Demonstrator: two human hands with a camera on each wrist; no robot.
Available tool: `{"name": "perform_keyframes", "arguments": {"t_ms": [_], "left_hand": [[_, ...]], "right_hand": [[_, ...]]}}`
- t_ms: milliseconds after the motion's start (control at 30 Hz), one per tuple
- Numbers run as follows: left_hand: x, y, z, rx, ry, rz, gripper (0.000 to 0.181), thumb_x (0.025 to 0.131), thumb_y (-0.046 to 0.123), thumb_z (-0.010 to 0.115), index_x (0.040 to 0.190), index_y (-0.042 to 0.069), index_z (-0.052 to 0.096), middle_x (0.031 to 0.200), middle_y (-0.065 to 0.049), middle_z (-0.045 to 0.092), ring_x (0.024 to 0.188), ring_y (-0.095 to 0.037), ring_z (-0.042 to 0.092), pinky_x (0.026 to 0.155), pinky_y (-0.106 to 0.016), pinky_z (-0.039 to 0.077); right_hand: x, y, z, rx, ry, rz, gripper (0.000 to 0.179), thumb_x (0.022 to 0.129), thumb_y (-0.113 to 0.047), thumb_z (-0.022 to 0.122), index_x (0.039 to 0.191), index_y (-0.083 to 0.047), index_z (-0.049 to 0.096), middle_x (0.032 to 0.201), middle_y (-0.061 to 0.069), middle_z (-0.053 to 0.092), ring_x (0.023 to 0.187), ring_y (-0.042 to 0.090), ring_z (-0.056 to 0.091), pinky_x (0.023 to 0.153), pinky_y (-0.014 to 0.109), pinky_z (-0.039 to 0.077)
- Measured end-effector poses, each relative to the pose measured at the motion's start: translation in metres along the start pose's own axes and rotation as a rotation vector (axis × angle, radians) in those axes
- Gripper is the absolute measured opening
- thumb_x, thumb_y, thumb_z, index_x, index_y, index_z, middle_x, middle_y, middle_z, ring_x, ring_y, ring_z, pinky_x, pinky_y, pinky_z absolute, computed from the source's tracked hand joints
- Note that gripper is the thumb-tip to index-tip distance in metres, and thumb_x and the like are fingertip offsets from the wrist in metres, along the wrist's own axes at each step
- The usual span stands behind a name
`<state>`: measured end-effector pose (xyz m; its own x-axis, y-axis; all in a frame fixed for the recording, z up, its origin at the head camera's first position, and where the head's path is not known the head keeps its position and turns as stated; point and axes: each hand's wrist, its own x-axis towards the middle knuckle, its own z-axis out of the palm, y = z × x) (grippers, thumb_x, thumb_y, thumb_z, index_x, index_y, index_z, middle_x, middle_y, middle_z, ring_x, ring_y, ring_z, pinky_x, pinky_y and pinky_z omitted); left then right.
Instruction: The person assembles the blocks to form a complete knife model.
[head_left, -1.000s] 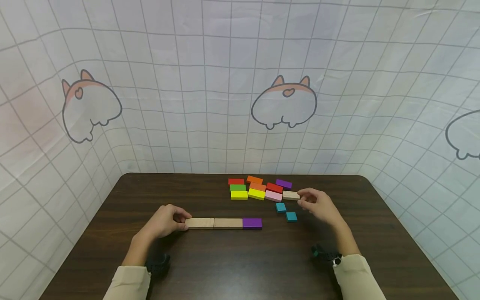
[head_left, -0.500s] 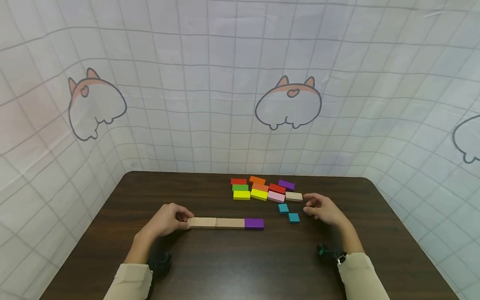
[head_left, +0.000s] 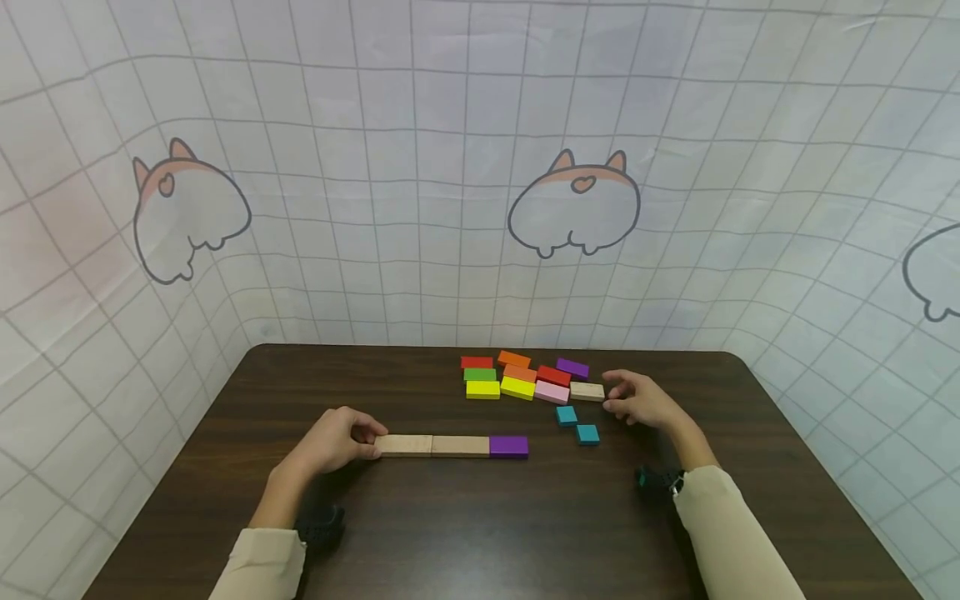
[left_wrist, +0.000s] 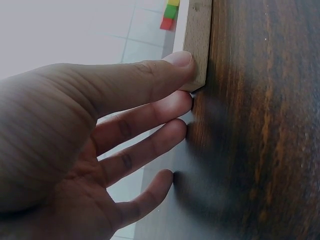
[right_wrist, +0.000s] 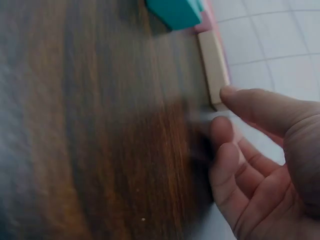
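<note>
My left hand (head_left: 337,437) pinches the left end of a plain wooden block (head_left: 405,446); in the left wrist view the thumb (left_wrist: 172,70) lies against the block's side. A second plain block (head_left: 461,447) and a purple block (head_left: 508,447) continue the row end to end. My right hand (head_left: 641,400) hovers by the right end of another plain wooden block (head_left: 587,392), its fingers loosely bent around nothing. In the right wrist view the thumb tip appears close to that block (right_wrist: 214,67); whether they touch I cannot tell.
Left of the far plain block lies a cluster of coloured blocks, among them a pink one (head_left: 552,392), a yellow one (head_left: 483,390) and a green one (head_left: 480,375). Two small teal blocks (head_left: 566,416) sit nearer. A grid-patterned curtain (head_left: 420,250) stands behind the dark table (head_left: 465,533).
My right hand has come off the far plain block, drawing right and then a little farther back. The left hand and its row of blocks stay in place.
</note>
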<state>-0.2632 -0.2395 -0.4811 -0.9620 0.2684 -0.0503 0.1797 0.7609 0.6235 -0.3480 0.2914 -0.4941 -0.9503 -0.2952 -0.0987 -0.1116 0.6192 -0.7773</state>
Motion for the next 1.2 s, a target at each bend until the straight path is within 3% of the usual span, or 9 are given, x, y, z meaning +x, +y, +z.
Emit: {"name": "perform_keyframes", "arguments": {"t_ms": [433,867,1200], "left_hand": [[-0.001,0.001,0.0,0.0,-0.003,-0.007,0.02,0.084,0.013,0.085,0.103,0.013,0.08,0.085,0.003,0.07,0.078,-0.012,0.061,0.071,-0.031,0.052],[-0.001,0.0,0.002,-0.013,-0.003,-0.01,0.021,0.083,0.013,0.085,0.104,0.013,0.08,0.085,0.004,0.07,0.076,-0.012,0.061,0.069,-0.03,0.052],[-0.002,0.001,0.001,-0.015,0.001,-0.007,0.02,0.084,0.013,0.085,0.103,0.013,0.08,0.085,0.003,0.07,0.077,-0.012,0.061,0.069,-0.031,0.052]], "right_hand": [[0.018,0.005,-0.002,-0.046,-0.005,0.007,0.047,0.093,-0.011,0.075,0.137,-0.002,0.058,0.094,0.011,0.059,0.069,0.019,0.055,0.055,0.032,0.05],[0.021,-0.002,-0.001,-0.086,-0.019,0.008,0.039,0.094,-0.01,0.074,0.13,-0.002,0.063,0.086,0.008,0.058,0.061,0.017,0.053,0.05,0.029,0.045],[0.017,-0.001,0.0,-0.144,0.033,0.002,0.035,0.093,-0.012,0.075,0.126,-0.002,0.067,0.084,0.007,0.062,0.062,0.015,0.057,0.053,0.029,0.048]]}}
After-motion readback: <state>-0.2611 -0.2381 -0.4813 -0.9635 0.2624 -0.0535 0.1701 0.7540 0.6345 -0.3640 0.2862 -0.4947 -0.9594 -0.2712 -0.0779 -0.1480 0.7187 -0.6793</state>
